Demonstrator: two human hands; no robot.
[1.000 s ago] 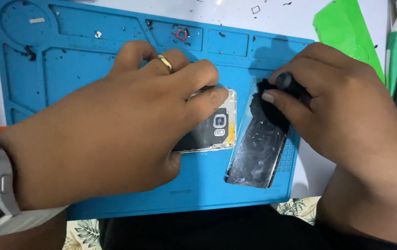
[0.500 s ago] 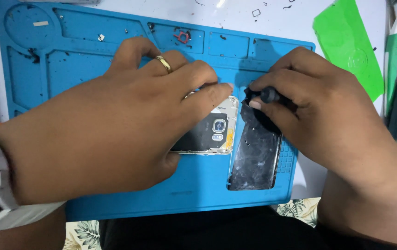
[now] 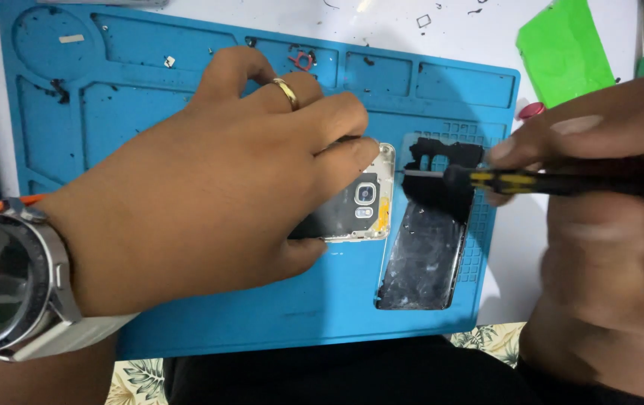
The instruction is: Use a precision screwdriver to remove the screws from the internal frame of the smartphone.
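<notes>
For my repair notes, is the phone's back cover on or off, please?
Off: the back cover lies on the mat beside the phone, whose insides show.

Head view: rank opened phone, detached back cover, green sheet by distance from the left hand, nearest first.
From the left hand:
1. Opened phone, under its fingertips, touching.
2. Detached back cover, just right of the phone.
3. Green sheet, top right, off the mat.

The left hand (image 3: pixel 209 187) lies palm down and reaches from the 8 o'clock corner toward the centre. Its fingers (image 3: pixel 329 120) are bent and close together, with the tips pressing downward at the centre. The wrist is at 9 o'clock. The right hand (image 3: pixel 607 172) enters from 3 o'clock, partly blurred. Its thumb and fingers are closed in a pinch, with the fingertips pointing toward 9 o'clock. The right forearm goes down toward 5 o'clock.
</notes>
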